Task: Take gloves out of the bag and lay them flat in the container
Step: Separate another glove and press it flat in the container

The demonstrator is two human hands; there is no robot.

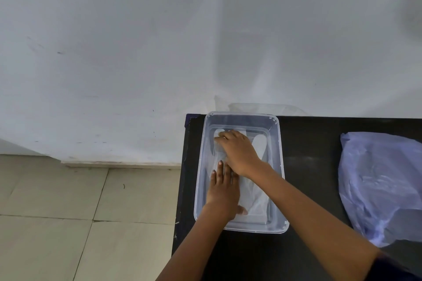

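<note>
Both hands are down inside the clear rectangular plastic container [279, 166] at the near-left corner of the black table [315, 143], and this is the flattening step. The left hand [225, 191] lies palm down, fingers straight and together, pressing on the near half of the thin translucent white plastic gloves [255, 198] spread along the container floor. The right hand [239, 151] reaches further in, also palm down with fingers spread flat, over the far end where a rounded glove tip shows pale to its right. Neither hand is pinching or clamped on anything; both are open and bearing down on the film. The crumpled pale-blue plastic bag [383, 187] lies well apart on the right side of the table, untouched for now, its mouth not clearly visible. A second clear piece, possibly a lid [262, 107], stands behind the container against the white wall [205, 29]. By my reading, this layer looks nearly smoothed; next comes lifting the palms without dragging the clingy film, then reaching right into the bag for more.
</note>
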